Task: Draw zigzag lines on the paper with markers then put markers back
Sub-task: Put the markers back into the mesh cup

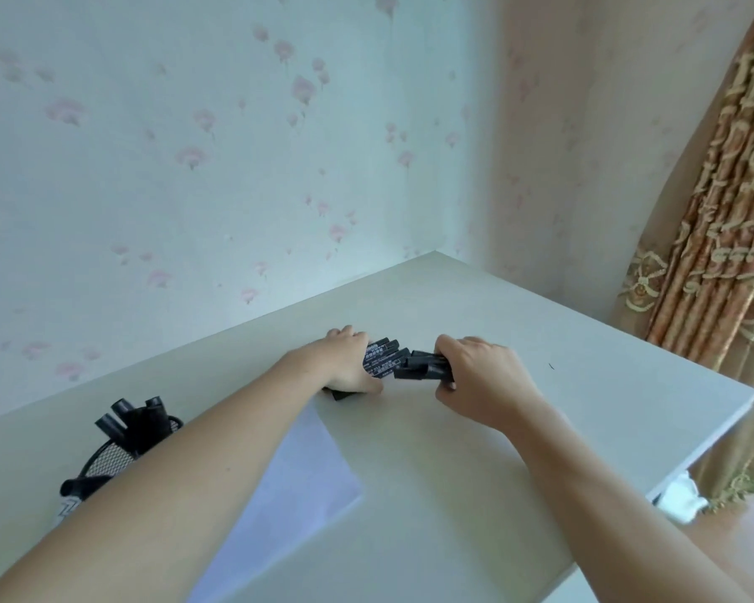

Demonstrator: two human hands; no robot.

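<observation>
My left hand (pixel 345 361) grips a bundle of black markers (pixel 384 356) with white print on their barrels, their ends pointing right. My right hand (pixel 482 372) holds a cluster of black caps or marker ends (pixel 423 367) that meets the bundle in the middle. Both hands hover just over the far part of the white table (pixel 475 493). A sheet of white paper (pixel 297 476) lies on the table under my left forearm; I see no lines on its visible part. A black mesh holder (pixel 118 450) with more black markers stands at the left.
The table sits in a room corner, with flowered wallpaper behind and to the right. A patterned gold curtain (pixel 723 237) hangs at the right. A small dark speck (pixel 551 366) lies on the table right of my hand. The table's right edge drops off near a white object (pixel 682 500).
</observation>
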